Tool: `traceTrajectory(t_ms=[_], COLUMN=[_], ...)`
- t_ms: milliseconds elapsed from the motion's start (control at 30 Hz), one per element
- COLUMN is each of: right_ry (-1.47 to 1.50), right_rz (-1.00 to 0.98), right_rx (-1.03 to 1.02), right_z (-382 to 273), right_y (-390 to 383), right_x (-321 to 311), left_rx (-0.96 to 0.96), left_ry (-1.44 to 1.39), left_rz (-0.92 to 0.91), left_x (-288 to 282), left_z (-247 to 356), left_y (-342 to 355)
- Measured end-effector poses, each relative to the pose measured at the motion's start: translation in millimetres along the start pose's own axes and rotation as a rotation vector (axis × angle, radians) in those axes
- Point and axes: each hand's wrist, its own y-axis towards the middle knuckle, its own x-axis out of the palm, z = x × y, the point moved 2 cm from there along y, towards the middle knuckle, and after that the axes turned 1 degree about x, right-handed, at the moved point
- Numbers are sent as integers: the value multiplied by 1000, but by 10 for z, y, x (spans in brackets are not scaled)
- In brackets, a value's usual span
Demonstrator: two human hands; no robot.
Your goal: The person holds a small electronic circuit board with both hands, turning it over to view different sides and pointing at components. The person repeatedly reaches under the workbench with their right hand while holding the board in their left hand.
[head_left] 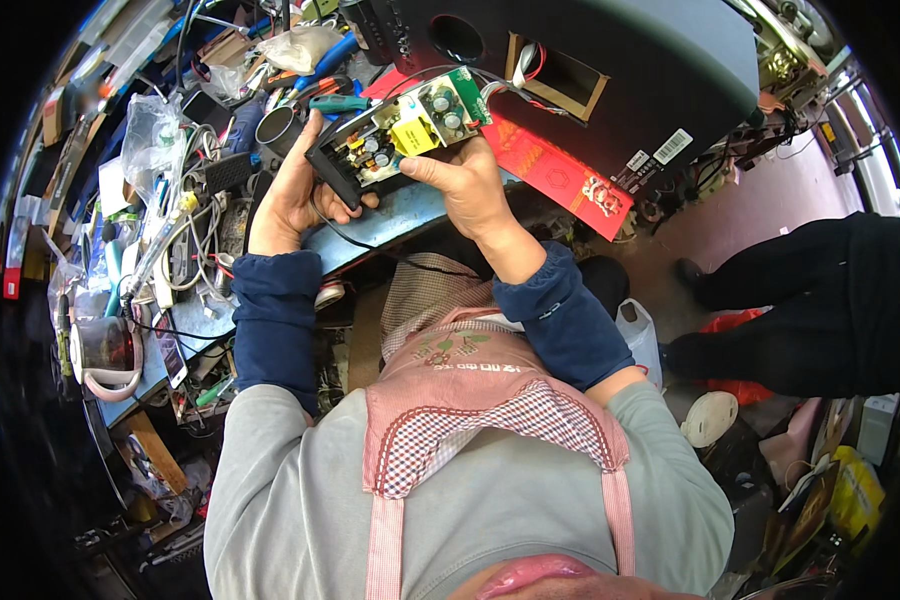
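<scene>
At the left end of the worktop (pixel 392 228), a white smartphone (pixel 175 364) lies near the front edge. The left hand (pixel 294 192) grips the black end panel (pixel 334 177) of an open circuit-board assembly (pixel 412 134), held component side up above the front edge. The right hand (pixel 469 190) clasps the near side, thumb on the board; its finger contact underneath is hidden from me. To the right is a black speaker cabinet (pixel 660 55). Done, as judged from here: the board is exposed. Outstanding: the cabinet's rectangular cutout (pixel 582 88) is uncovered, the assembly outside it. Wire connections (pixel 542 101) between them cannot be confirmed.
</scene>
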Motion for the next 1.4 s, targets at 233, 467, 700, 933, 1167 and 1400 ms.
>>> traceTrajectory(t_ms=[233,467,700,933,1167,1400], right_ry=[-60,-55,-115,-78,-338,-710], right_rz=[22,68,33,108,5,39], right_rx=[-5,-44,69,-17,-158,-335], right_z=[1,57,10,158,34,-63], right_y=[112,155,102,128,61,-43], right_x=[-9,5,-36,-80,-1,52], left_rx=[63,1414,1305,918,886,958], left_ry=[106,698,1417,1722,1896,1957], left_rz=[105,1034,701,770,823,837], left_x=[-129,123,1536,1641,1676,1705], left_z=[7,-155,-591,-393,-466,-669], left_y=[-2,-187,-199,-24,-24,-66])
